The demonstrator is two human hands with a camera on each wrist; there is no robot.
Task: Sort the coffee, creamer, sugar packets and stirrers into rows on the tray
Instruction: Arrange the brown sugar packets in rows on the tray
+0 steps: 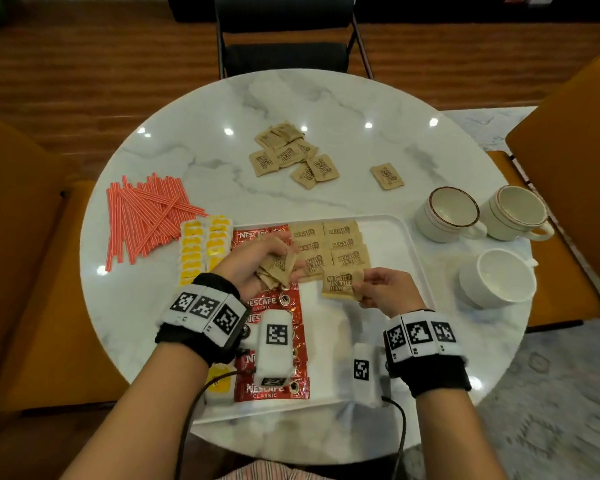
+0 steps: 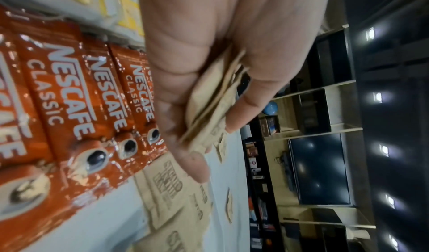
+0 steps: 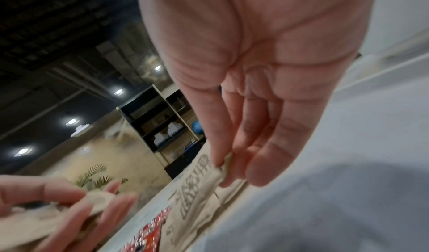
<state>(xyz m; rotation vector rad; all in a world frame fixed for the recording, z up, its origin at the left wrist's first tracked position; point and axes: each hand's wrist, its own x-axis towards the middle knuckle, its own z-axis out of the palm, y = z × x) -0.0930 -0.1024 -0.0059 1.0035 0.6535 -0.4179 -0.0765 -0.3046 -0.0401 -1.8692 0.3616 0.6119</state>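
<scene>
Sugar row is what's getting built right now, from the look of it. The person's left hand (image 1: 253, 261) is clutching a small stack of Sugar In The Raw packets (image 1: 277, 268) over the tray (image 1: 388, 230), basically a feeder pile, while the right hand (image 1: 381, 289) pinches a single packet (image 1: 342, 285) by its edge, low at the near end of the laid sugar packets (image 1: 329, 249), probably so it can drop in flat and lined up. Nescafe Classic sachets (image 1: 274, 306) already run in an overlapping column just left of that, with yellow creamer cups (image 1: 201, 251) along the tray's left edge. More loose sugar packets (image 1: 291, 152) sit on the marble desk (image 1: 326, 98), and the red striped stirrers (image 1: 142, 216) are piled off to the left, not on the tray yet.
</scene>
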